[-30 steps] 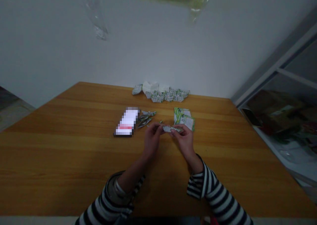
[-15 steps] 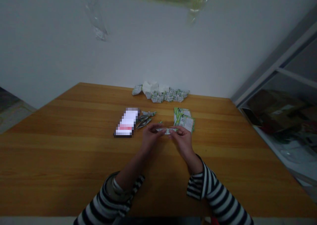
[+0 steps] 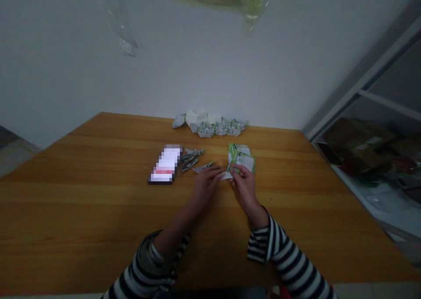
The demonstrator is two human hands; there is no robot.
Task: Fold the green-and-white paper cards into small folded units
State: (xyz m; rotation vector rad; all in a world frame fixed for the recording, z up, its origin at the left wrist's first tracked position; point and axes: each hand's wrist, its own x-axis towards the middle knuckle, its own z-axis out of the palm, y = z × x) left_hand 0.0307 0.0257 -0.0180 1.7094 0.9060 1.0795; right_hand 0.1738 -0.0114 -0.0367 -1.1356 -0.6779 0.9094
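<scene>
A small folded green-and-white packet (image 3: 226, 175) is between my two hands, above the wooden table. My right hand (image 3: 245, 187) pinches its right end between thumb and fingers. At the packet's left end is my left hand (image 3: 205, 187), its fingers bent together and slightly blurred, touching or gripping that end. Just beyond the right hand lie several flat green-and-white packets (image 3: 245, 160), overlapping. Several folded packets (image 3: 190, 160) are on the table past my left hand, and one more folded packet (image 3: 202, 168) lies right by its fingers.
A phone with a lit, blurred-out screen (image 3: 166, 163) lies left of the folded packets. Crumpled printed wrappers (image 3: 223, 127) and white tissue (image 3: 197, 117) sit along the wall at the table's (image 3: 98, 193) back edge. Shelving with boxes (image 3: 371, 145) stands at the right.
My left hand has shifted its grip on the packet, turning so its back faces up. The packet now tilts and shows less of its length. The view has moved slightly.
</scene>
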